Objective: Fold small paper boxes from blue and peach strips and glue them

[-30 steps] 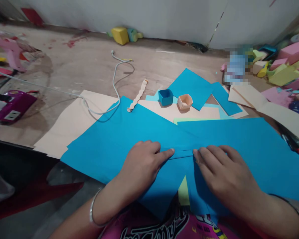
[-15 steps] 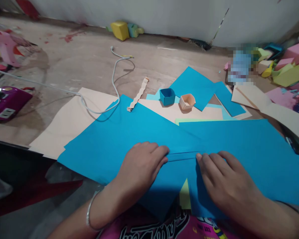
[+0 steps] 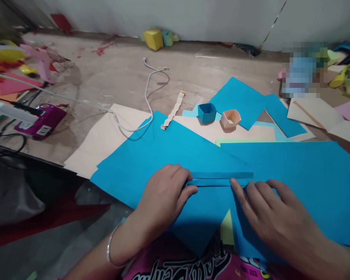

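A narrow blue paper strip (image 3: pixel 211 182) lies across blue sheets in front of me, and a second narrow length of blue paper (image 3: pixel 221 175) runs just above it. Whether the two join under my fingers is hidden. My left hand (image 3: pixel 169 190) is closed at their left end, thumb and fingers pinching the paper. On the lower strip's right part rests a fingertip of my right hand (image 3: pixel 274 210), its other fingers curled near that end. Beneath are a large left blue sheet (image 3: pixel 163 147) and a right blue sheet (image 3: pixel 294 163).
Behind the sheets stand a small blue paper cup (image 3: pixel 207 113) and a peach paper cup (image 3: pixel 231 119). A wavy peach strip (image 3: pixel 174 111) lies left of them. A white cable (image 3: pixel 147 93) crosses the peach paper (image 3: pixel 96 136). At far left is a purple power socket (image 3: pixel 45 122).
The upper blue length now shows apart from the lower strip, reaching further right. My right fingertip has let its side spread while staying on the paper. The camera view has shifted left.
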Demonstrator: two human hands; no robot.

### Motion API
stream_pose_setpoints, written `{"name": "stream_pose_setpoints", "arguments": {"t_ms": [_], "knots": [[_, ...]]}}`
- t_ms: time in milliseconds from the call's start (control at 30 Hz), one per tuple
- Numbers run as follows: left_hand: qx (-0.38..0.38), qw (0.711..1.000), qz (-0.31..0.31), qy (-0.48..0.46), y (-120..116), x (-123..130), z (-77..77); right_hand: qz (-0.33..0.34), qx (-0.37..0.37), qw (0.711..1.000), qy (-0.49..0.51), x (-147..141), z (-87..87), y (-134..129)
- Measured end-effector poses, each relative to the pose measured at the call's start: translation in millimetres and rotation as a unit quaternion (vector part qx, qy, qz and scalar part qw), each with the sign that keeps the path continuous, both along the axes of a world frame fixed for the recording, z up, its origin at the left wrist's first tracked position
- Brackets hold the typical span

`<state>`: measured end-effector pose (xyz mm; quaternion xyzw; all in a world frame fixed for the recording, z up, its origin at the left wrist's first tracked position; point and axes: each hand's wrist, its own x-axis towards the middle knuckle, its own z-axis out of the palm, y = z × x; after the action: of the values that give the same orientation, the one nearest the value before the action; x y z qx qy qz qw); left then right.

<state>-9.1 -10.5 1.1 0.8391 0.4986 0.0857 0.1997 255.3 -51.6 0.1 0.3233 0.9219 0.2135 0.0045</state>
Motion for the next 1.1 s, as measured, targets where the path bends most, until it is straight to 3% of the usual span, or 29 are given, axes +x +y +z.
{"name": "stream_pose_setpoints", "arguments": {"t_ms": [200,433,567,800,1100], "knots": [[-0.019,1.000,0.010,0.009,-1,2,-0.7,0.006,0.000,1.000,-0.004,0,-1.1,0],[0.024,0.992,0.030,0.117,-3,12,3.4,-0.003,-0.004,1.000,-0.007,-1,-0.9,-1],[0.012,0.987,0.032,0.155,1,16,9.1,0.003,-0.007,1.000,0.003,0,-0.3,-1],[-0.062,0.987,0.035,0.144,10,15,15.9,0.000,-0.032,0.999,0.013,2,-0.2,0],[-0.077,0.986,0.048,0.138,14,16,18.8,-0.008,-0.044,0.998,0.041,3,-1.9,0]]}}
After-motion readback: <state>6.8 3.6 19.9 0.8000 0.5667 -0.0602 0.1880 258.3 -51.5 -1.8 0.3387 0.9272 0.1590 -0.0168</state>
